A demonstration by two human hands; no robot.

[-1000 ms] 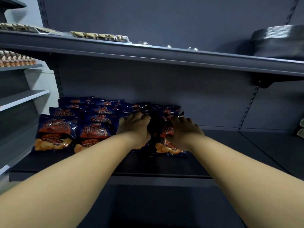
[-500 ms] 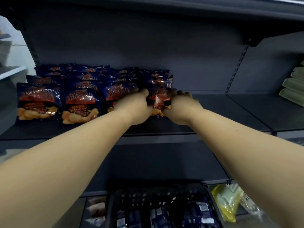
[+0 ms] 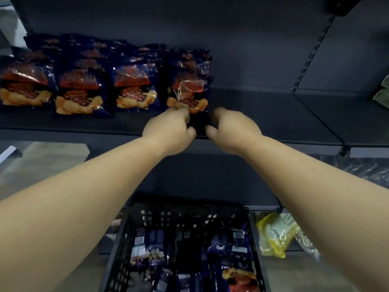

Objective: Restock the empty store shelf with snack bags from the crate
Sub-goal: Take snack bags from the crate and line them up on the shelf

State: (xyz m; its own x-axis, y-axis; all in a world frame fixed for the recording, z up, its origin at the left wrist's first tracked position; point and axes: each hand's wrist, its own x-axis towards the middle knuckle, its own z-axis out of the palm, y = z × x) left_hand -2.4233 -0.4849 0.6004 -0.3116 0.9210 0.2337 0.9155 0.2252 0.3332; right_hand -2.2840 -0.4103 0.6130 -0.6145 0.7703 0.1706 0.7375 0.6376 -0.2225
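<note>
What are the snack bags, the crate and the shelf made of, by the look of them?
Snack bags: thin glossy plastic film, judging by crinkles and bright glints. Crate: black moulded plastic, probably; its wall is an open grid. Shelf: likely painted metal, matte dark grey, flat, with a slotted upright behind.

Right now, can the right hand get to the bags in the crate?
Probably yes. The right hand looks empty at the shelf edge, and the crate sits open-topped directly below with snack bags exposed; nothing lies between.

Snack bags (image 3: pixel 134 89) line the shelf (image 3: pixel 263 114) left; crate (image 3: pixel 126 239) below, seemingly holding more.
</note>
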